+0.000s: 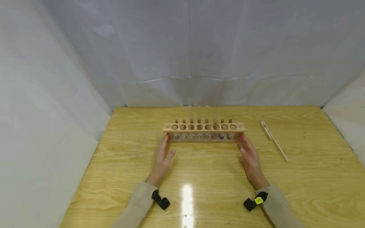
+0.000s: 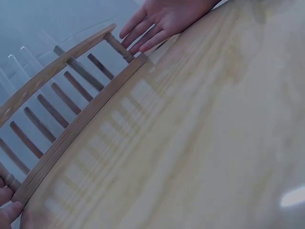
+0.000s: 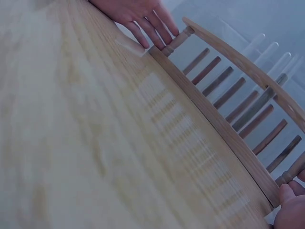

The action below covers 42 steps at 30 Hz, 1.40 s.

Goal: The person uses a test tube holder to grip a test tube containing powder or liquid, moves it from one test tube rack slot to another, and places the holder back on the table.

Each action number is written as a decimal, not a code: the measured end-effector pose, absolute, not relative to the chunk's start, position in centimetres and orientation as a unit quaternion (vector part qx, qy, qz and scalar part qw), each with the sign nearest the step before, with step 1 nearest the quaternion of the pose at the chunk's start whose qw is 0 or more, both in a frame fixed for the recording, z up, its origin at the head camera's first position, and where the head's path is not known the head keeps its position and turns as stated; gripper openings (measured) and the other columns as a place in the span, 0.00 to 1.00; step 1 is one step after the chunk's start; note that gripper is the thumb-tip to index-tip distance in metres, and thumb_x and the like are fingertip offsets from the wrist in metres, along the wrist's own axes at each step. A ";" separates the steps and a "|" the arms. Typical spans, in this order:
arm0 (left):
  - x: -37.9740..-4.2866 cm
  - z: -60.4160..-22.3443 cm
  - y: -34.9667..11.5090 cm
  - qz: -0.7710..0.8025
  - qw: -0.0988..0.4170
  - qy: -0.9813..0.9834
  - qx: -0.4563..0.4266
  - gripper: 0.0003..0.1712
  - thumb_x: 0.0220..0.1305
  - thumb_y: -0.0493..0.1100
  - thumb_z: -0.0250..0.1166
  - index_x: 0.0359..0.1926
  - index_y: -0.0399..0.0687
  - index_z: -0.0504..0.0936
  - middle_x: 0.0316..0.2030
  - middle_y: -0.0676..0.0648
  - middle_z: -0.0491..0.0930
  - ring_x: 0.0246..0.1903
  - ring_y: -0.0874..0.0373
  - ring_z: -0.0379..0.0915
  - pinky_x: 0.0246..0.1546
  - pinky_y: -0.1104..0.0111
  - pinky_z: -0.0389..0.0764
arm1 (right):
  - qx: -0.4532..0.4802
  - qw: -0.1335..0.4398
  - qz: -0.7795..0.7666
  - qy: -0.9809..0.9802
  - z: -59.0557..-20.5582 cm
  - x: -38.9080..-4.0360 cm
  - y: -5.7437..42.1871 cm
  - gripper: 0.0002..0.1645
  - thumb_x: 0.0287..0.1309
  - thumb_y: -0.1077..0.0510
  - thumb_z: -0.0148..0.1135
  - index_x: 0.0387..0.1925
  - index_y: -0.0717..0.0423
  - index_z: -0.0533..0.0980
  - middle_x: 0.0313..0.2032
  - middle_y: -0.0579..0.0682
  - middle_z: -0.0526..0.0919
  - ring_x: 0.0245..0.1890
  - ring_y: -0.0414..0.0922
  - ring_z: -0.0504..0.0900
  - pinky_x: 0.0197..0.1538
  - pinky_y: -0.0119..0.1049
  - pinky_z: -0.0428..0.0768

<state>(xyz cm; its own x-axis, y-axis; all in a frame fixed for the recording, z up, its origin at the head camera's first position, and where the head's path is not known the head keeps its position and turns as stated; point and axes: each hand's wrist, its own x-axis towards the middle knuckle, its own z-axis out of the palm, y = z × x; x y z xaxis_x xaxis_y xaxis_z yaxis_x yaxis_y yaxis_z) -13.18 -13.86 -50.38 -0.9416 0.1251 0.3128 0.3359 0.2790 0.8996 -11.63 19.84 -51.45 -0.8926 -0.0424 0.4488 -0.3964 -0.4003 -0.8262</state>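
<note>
Rack of pale wood stood upright between the two hands, its ends at the fingertips of the left hand and the right hand. Both hands had fairly straight fingers laid against the end posts, not wrapped round them. Such a light hold could slip under load, letting one end drop. Uneven pressure could also twist the rack, jolting the glass tubes beyond the hands, upended over the back pegs; a sharp tilt might throw one off. The single tube in a hole, nearer the right hand, could knock its rim. A wooden holder lay right of the right hand, where a stray sleeve might catch it.
</note>
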 end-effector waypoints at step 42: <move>-11.7 -50.6 -11.5 -0.611 0.066 -0.771 -0.170 0.39 0.70 0.32 0.52 0.76 0.29 0.44 0.76 0.32 0.42 0.75 0.38 0.40 0.73 0.49 0.49 | 0.150 0.152 0.809 -0.547 -50.8 -9.6 21.3 0.31 0.73 0.70 0.40 0.71 0.81 0.46 0.71 0.57 0.63 0.70 0.49 0.62 0.69 0.33 0.65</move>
